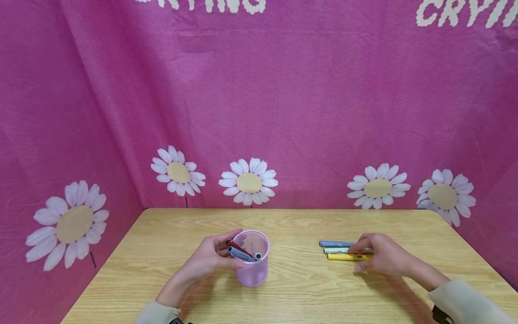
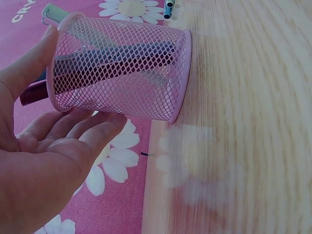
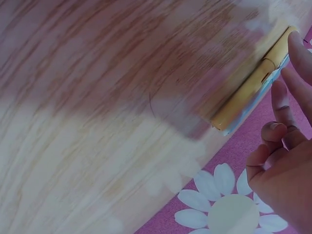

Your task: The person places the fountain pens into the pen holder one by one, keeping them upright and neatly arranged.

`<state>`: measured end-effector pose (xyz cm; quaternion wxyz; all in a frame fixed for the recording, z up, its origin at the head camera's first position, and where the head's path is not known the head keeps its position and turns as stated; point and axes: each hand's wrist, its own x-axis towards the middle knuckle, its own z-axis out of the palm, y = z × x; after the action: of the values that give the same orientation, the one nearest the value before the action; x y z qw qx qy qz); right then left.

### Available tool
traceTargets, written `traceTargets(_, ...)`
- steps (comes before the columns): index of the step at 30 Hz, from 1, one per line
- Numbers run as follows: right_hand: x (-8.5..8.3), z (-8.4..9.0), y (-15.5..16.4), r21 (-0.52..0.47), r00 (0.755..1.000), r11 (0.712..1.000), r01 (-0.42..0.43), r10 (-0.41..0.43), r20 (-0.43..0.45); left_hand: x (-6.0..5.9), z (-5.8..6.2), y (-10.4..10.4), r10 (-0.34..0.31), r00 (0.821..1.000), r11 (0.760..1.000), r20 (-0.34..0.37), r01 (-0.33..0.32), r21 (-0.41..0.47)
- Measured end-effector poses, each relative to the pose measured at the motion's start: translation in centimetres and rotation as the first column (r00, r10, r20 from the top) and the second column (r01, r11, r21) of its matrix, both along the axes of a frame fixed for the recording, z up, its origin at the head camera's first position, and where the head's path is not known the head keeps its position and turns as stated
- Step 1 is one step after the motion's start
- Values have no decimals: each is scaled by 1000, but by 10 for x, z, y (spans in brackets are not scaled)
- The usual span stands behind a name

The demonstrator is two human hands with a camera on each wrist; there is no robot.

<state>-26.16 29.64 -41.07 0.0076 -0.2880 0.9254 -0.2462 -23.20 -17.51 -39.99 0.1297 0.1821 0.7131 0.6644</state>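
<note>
A pink mesh cup (image 1: 254,265) (image 2: 122,68) stands on the wooden table (image 1: 299,292), left of centre. A dark red pen (image 1: 236,247) (image 2: 30,95) and a grey-blue pen (image 1: 242,254) lean inside it. My left hand (image 1: 224,255) (image 2: 53,146) holds the cup from the left, thumb at the rim and fingers along its wall. To the right, a blue pen (image 1: 333,244), a pale green pen (image 1: 337,250) and a yellow pen (image 1: 344,257) (image 3: 253,85) lie side by side. My right hand (image 1: 370,257) (image 3: 285,146) rests its fingertips on their right ends, and the thumb stays off them.
Pink cloth printed with white daisies (image 1: 248,182) hangs behind the table and down both sides. The table's back edge (image 1: 291,209) runs just under the cloth. Bare wood lies between the cup and the pens.
</note>
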Motion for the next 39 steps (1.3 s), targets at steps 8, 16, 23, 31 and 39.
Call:
traceTargets(8, -3, -5, 0, -77, 997, 996, -48, 53, 63, 2, 2, 0, 1, 1000, 1000, 24, -2, 14)
traceTargets(16, -4, -4, -3, -117, 997, 992, -36, 44, 64, 1, 1, 0, 9, 1000, 1000, 20, -10, 16)
traceTargets(23, -3, -9, -5, -134, 996, 989, -59, 68, 61, 2, 2, 2, 15, 999, 1000, 34, -15, 17)
traceTargets(31, -1, -11, -7, -167, 992, 985, -37, 56, 109, 1, 3, 1, 17, 1000, 1000, 27, -17, 12)
traceTargets(39, 4, -15, -13, -187, 990, 982, -4, 30, 136, 1, 1, 1, 11, 1000, 1000, 21, -12, 22)
